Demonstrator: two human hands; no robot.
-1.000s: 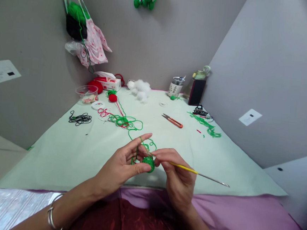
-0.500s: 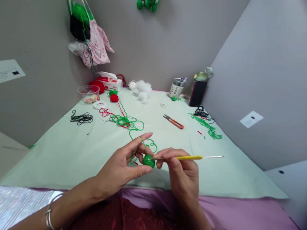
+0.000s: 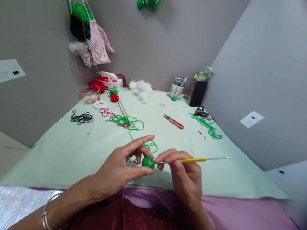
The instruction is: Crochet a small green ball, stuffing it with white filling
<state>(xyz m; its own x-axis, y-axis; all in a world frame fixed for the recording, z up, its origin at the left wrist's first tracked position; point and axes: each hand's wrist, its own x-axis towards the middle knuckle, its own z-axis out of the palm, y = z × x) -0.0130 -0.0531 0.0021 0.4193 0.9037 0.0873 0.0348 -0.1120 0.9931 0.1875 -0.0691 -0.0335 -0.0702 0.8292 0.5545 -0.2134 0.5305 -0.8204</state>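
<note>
My left hand pinches a small round green crochet piece between thumb and fingers. Its raised index finger carries a strand of green yarn that runs down to the piece. My right hand is closed on a yellow-handled crochet hook, held like a pen. One metal end of the hook meets the right side of the crochet piece; the other points off to the right. Loose green yarn trails from behind the left hand to a tangle on the table.
Orange thread snips lie mid-table. White stuffing, a tissue box and a tin of pens stand along the back. Black yarn lies left; cut green strands and a dark phone are right.
My right hand and the hook have shifted slightly right, drawing the hook's tip toward the near side of the piece. The left index finger has moved a little right and down.
</note>
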